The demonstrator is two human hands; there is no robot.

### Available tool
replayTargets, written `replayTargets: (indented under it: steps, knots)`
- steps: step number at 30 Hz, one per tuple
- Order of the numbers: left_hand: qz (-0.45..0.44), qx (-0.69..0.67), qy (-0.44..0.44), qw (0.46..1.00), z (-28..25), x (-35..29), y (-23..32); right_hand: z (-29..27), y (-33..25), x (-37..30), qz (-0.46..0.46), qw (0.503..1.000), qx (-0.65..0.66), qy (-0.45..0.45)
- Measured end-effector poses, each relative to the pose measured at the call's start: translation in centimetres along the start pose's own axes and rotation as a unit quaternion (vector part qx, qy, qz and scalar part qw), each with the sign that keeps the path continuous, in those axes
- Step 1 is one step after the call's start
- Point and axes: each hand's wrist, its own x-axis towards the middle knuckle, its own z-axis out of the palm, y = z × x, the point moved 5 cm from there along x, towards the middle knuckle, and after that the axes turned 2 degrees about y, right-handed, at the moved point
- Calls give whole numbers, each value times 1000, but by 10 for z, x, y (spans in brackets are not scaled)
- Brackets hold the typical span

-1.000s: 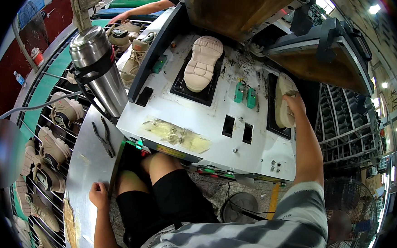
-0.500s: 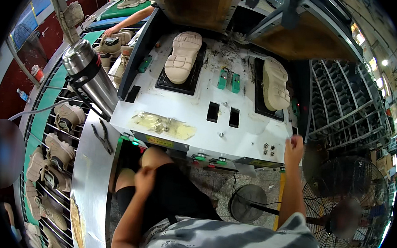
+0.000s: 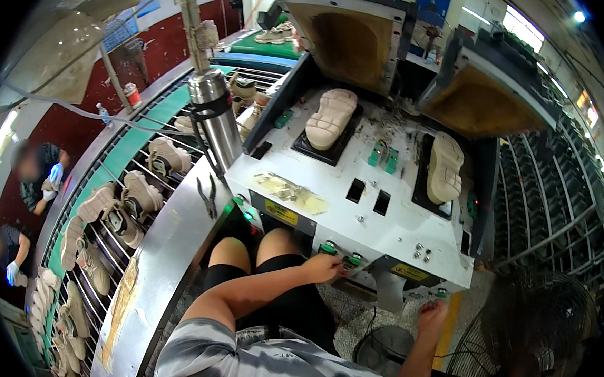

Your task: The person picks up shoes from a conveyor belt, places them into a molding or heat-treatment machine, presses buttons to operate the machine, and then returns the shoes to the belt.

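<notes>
You are working in bright light; ceiling lamp [image 3: 579,17] and window [image 3: 521,28] are glaring upper right. Flask [image 3: 224,132] is catching highlights, fan [image 3: 528,327] is lying dim. Fisheye is bending edges, corners going black.

- Vacuum flask [image 3: 227,138], far left: smooth, glossy metal with black plastic-looking trim
- Left shoe sole [image 3: 332,118] and right shoe sole [image 3: 445,169]: matt, rubbery, grooved
- Press top [image 3: 327,175]: white, painted-looking metal, smooth near, rough with grime at the far side
- Patch [image 3: 288,191] at its near left: yellowed, wrinkled, tape-like film
- Push button [image 3: 327,247], near: glossy green plastic
- Side bench [image 3: 174,250], left: satin grey metal
- Shirt [image 3: 305,365], near: matt printed cloth
</notes>
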Motion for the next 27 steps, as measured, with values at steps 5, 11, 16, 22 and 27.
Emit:
replayTargets:
  steps: [5,11,16,22,27]
  knots:
    - [-106,33,210,971,-114,-86,-56,27,103,-22,-112,856,-482,-149]
    - [-323,39,522,788,-218,-291,-125,220,178,-179,-398,645,-473,-448]
    - [-435,112,622,641,-207,-454,-147,364,188,-174,-559,619,-396,-384]
    - [-349,15,645,680,-171,-518,-179,589,155,-82,-672,468,-554,-150]
    - [-325,65,624,707,-184,-510,-157,655,167,-16,-367,532,-758,-89]
